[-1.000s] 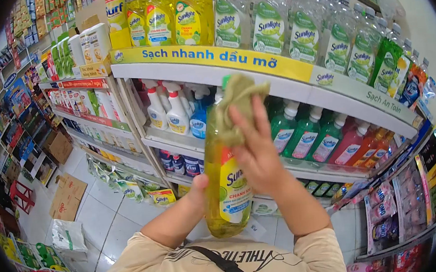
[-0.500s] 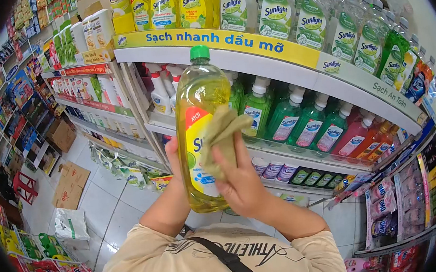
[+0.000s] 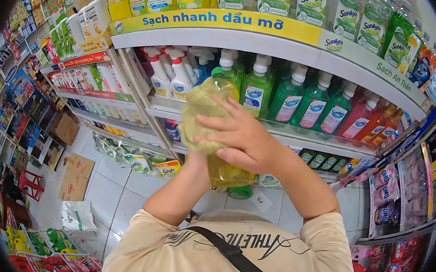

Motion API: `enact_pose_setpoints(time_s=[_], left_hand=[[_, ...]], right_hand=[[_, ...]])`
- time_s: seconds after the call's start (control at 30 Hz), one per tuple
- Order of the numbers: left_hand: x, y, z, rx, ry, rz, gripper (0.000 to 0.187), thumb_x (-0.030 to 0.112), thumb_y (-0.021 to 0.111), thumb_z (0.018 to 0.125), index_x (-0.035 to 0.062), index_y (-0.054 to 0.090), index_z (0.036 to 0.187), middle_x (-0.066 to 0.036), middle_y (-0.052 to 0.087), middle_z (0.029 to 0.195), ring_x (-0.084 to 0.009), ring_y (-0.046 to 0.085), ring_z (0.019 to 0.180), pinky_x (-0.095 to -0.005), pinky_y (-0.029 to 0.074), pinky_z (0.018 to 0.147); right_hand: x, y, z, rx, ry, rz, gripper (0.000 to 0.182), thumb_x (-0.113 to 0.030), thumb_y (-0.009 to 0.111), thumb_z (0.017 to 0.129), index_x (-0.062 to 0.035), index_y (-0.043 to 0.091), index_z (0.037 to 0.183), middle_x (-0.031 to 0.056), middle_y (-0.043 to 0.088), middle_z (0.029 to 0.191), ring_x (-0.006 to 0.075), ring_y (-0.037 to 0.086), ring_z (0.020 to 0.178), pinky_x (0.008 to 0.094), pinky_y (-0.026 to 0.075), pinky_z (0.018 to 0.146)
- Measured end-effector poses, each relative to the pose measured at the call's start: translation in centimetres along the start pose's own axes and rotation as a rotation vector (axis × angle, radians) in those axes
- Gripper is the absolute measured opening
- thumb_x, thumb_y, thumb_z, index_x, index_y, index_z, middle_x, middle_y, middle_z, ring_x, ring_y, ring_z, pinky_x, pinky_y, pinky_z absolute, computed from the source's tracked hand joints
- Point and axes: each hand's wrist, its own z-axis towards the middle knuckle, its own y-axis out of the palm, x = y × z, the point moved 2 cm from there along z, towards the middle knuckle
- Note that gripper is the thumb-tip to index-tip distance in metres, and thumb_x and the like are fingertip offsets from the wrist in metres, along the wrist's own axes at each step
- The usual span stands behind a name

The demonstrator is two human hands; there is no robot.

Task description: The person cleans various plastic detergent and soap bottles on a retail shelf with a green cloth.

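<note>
A large clear bottle of yellow dish soap (image 3: 228, 173) is held up in front of my chest, its label and cap out of sight. My left hand (image 3: 196, 161) grips the bottle from the left, most of its fingers hidden by a yellowish-green cloth (image 3: 199, 114). The cloth is draped over the bottle's upper part. Pressed onto the cloth from the right is my right hand (image 3: 244, 136), its fingers slightly spread and holding the cloth against the bottle.
A shelf (image 3: 271, 36) ahead carries dish soap bottles on top. Below stand green pump bottles (image 3: 285, 103) and white spray bottles (image 3: 181, 79). Flattened cardboard (image 3: 76, 176) and a white bag (image 3: 77, 216) lie on the tiled floor. Hanging packets (image 3: 386, 190) are at right.
The bottle has turned, so its label and green cap no longer show. The cloth has spread over the bottle's upper part, and my right hand has moved up with it.
</note>
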Motion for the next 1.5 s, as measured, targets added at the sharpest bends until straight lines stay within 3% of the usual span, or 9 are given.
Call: enact_pose_setpoints(time_s=[0.1, 0.2, 0.23, 0.6, 0.83, 1.13, 1.27, 1.37, 1.5], left_hand=[[0.0, -3.7, 1.9, 0.03, 0.075, 0.286, 0.078, 0.063, 0.036, 0.077, 0.0048, 0.032, 0.128, -0.018, 0.045, 0.123, -0.0358, 0.044, 0.113, -0.0486, 0.037, 0.094], [3.9, -1.7, 1.2, -0.283, -0.333, -0.304, 0.073, 0.059, 0.038, 0.078, 0.003, 0.034, 0.124, -0.02, 0.049, 0.115, -0.0372, 0.047, 0.107, -0.049, 0.039, 0.091], [4.6, -1.3, 1.3, -0.051, -0.264, -0.258, 0.064, 0.057, 0.035, 0.078, 0.0049, 0.044, 0.115, -0.02, 0.054, 0.105, -0.0351, 0.054, 0.092, -0.049, 0.043, 0.083], [3.8, -2.3, 0.2, -0.417, -0.144, -0.495, 0.072, 0.063, 0.024, 0.083, 0.0072, 0.044, 0.124, -0.017, 0.048, 0.122, -0.0335, 0.051, 0.106, -0.0447, 0.042, 0.091], [3.0, -0.6, -1.0, -0.02, 0.059, -0.132, 0.061, 0.055, 0.023, 0.088, 0.01, 0.044, 0.123, -0.013, 0.051, 0.118, -0.0304, 0.05, 0.108, -0.0421, 0.042, 0.092], [1.1, 2.3, -2.5, -0.139, 0.505, 0.571, 0.047, 0.03, 0.03, 0.093, 0.0085, 0.024, 0.135, -0.013, 0.035, 0.133, -0.0235, 0.04, 0.12, -0.0368, 0.035, 0.098], [-0.1, 2.1, -2.5, -0.387, 0.291, 0.665, 0.067, 0.031, 0.043, 0.091, 0.0055, 0.005, 0.14, -0.01, 0.018, 0.143, -0.0208, 0.021, 0.131, -0.0355, 0.023, 0.104], [-1.0, 1.1, -2.2, -0.596, 0.289, 0.826, 0.115, 0.038, 0.072, 0.067, 0.0064, -0.012, 0.138, -0.011, 0.009, 0.144, -0.0215, 0.018, 0.131, -0.0369, 0.02, 0.105], [-0.4, 1.4, -2.2, -0.633, 0.22, 0.941, 0.111, 0.037, 0.071, 0.064, -0.0008, -0.003, 0.138, -0.019, 0.013, 0.142, -0.0269, 0.017, 0.132, -0.0362, 0.016, 0.106]], right_hand=[[-1.0, 0.5, -1.5, 0.044, -0.058, 0.092, 0.037, -0.023, 0.049, 0.077, -0.0164, 0.061, 0.111, 0.0073, 0.046, 0.129, 0.042, 0.028, 0.125, 0.0553, 0.016, 0.102], [-3.1, 1.4, -2.8, 0.151, -0.139, -0.005, 0.038, -0.023, 0.059, 0.069, -0.0181, 0.063, 0.106, 0.0031, 0.047, 0.127, 0.0403, 0.032, 0.122, 0.0549, 0.026, 0.099], [-3.5, 1.6, -3.0, 0.191, -0.179, -0.07, 0.039, -0.022, 0.063, 0.065, -0.0189, 0.064, 0.103, 0.0014, 0.047, 0.125, 0.0396, 0.033, 0.121, 0.0549, 0.03, 0.097], [-3.0, 3.6, -1.1, 0.433, -0.131, -0.398, 0.047, -0.029, 0.067, 0.062, -0.0314, 0.06, 0.109, 0.0007, 0.043, 0.127, 0.0395, 0.044, 0.105, 0.0459, 0.041, 0.089], [-2.6, 1.2, -0.7, 0.283, 0.056, -0.2, 0.045, -0.026, 0.064, 0.07, -0.0211, 0.058, 0.114, 0.0128, 0.04, 0.13, 0.0338, 0.047, 0.09, 0.041, 0.043, 0.079], [-3.5, 0.1, -0.7, 0.29, 0.085, -0.042, 0.045, -0.019, 0.058, 0.077, -0.0141, 0.052, 0.122, 0.021, 0.022, 0.14, 0.0432, 0.021, 0.127, 0.0515, 0.021, 0.102], [-2.8, -3.3, -0.1, 0.474, 0.13, -0.108, 0.047, -0.012, 0.053, 0.077, -0.0078, 0.049, 0.124, 0.0215, 0.019, 0.141, 0.0346, 0.025, 0.129, 0.0382, 0.022, 0.103], [-1.5, -5.6, -0.3, 0.606, 0.184, -0.06, 0.048, -0.013, 0.055, 0.077, -0.0076, 0.048, 0.124, 0.0217, 0.023, 0.139, 0.0332, 0.03, 0.126, 0.0372, 0.025, 0.101], [-0.3, -6.2, -1.1, 0.734, 0.197, 0.117, 0.053, -0.014, 0.059, 0.076, -0.0061, 0.044, 0.126, 0.0201, 0.035, 0.128, 0.0303, 0.04, 0.114, 0.0369, 0.03, 0.098]])
